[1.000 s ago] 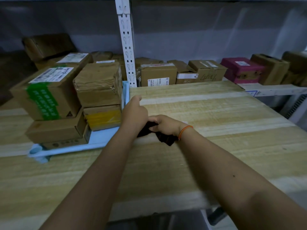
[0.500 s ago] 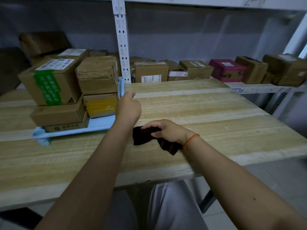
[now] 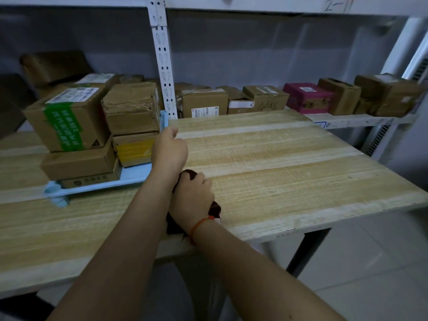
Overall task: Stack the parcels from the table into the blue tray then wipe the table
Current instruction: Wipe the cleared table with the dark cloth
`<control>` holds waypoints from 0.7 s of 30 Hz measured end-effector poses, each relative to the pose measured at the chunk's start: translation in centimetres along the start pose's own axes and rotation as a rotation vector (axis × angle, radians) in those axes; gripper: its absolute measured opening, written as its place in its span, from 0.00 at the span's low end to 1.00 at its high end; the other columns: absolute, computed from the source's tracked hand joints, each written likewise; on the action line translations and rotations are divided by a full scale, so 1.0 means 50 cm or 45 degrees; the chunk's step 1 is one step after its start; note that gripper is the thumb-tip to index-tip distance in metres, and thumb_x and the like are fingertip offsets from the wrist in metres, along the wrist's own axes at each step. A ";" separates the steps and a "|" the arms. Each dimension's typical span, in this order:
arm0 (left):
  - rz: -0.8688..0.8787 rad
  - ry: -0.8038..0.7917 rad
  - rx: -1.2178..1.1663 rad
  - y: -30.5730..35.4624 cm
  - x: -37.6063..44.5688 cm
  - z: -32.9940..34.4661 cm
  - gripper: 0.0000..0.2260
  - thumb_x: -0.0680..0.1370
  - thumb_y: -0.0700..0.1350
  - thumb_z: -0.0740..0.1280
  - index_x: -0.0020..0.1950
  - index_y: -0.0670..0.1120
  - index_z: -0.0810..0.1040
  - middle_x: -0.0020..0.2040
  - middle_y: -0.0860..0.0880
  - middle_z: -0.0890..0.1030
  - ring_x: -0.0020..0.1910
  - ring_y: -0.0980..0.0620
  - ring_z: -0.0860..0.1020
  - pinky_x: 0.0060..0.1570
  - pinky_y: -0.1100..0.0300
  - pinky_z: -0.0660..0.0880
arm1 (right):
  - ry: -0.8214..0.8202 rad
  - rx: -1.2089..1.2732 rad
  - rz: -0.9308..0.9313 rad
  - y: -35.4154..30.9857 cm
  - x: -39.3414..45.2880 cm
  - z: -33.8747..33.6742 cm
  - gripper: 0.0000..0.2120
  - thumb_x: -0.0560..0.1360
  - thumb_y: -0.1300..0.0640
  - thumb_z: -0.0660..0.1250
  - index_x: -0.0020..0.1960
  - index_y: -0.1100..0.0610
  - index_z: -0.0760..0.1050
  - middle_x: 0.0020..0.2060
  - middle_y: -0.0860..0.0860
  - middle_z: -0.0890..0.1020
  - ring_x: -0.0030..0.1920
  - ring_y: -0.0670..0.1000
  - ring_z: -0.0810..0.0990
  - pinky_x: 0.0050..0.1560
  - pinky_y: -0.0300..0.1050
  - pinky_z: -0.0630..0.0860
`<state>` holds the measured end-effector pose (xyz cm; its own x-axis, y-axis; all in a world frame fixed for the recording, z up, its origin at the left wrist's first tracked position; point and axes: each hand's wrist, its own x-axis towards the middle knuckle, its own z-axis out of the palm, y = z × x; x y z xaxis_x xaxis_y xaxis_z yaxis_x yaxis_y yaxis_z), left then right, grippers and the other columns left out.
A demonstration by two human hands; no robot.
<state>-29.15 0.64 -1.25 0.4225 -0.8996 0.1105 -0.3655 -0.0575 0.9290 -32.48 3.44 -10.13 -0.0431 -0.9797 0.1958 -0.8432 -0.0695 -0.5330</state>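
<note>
Dark cloth (image 3: 214, 208) pressed to wooden tabletop (image 3: 278, 163) under right hand (image 3: 192, 198), grip closed on it. Left hand (image 3: 170, 150), fisted, held beside blue plastic tray (image 3: 132, 177); stacked cardboard parcels (image 3: 129, 107) could be toppled if nudged.

**Right side open, left side walled off**

To your right the wooden table (image 3: 278, 163) is bare all the way to its far and right edges, so you can pass a hand there freely. On your left the blue tray (image 3: 136, 176) carries stacked parcels (image 3: 97, 126) that rise like a wall, and your left hand (image 3: 170, 150) sits just beside its corner. Behind the table the white shelf post (image 3: 162, 63) and the row of shelf boxes (image 3: 261, 99) block the far side
</note>
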 end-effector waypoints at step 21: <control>0.023 -0.142 0.135 -0.009 -0.012 0.112 0.23 0.79 0.36 0.54 0.74 0.45 0.66 0.73 0.46 0.68 0.69 0.47 0.69 0.56 0.62 0.63 | 0.085 -0.401 0.358 0.290 0.142 -0.152 0.17 0.77 0.59 0.59 0.66 0.55 0.67 0.63 0.58 0.70 0.63 0.61 0.67 0.54 0.55 0.69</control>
<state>-33.89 -1.21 -3.73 0.3226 -0.9430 0.0818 -0.4604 -0.0808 0.8840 -49.09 -3.08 -10.20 -0.3204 -0.9372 0.1375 -0.9158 0.2694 -0.2981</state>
